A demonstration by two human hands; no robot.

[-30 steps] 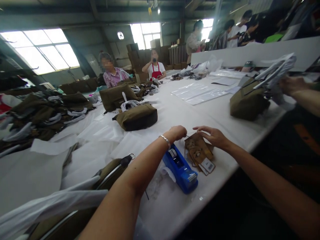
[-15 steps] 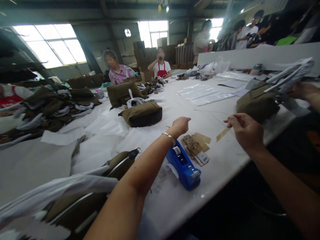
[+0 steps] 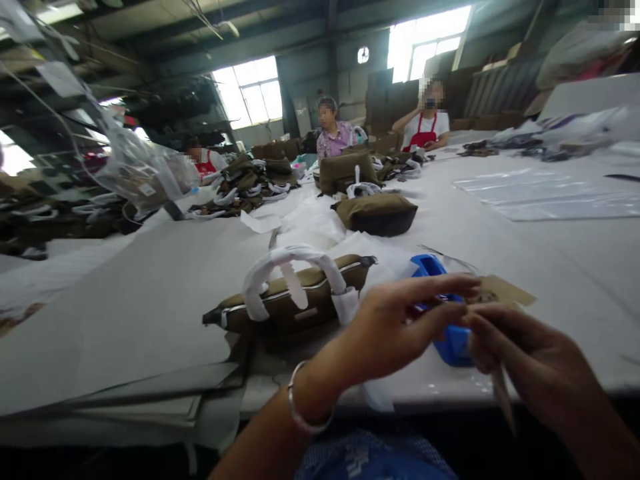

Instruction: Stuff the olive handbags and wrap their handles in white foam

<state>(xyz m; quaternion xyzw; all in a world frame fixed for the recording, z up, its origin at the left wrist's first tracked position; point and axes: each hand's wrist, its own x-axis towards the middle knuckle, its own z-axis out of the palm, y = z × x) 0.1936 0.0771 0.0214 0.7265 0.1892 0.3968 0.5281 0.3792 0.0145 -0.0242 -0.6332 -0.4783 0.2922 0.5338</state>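
My left hand, with a silver bangle at the wrist, reaches across with its fingertips meeting those of my right hand. Whatever lies between the left fingertips is too small to make out. A tan tag hangs down from my right fingers. Behind both hands is a blue tape dispenser, partly covered by them. Several brown tags lie on the table just beyond my fingers. To the left of my hands rests an olive bag with white-wrapped handles.
Two more olive bags stand further back on the white table. Clear plastic sheets lie at the right. Grey sheets cover the left side. Across the table sit people, one in a red apron.
The view has swung left. My hands, apart before, have come together in front of the tape dispenser. The tag in my right hand now hangs downward.
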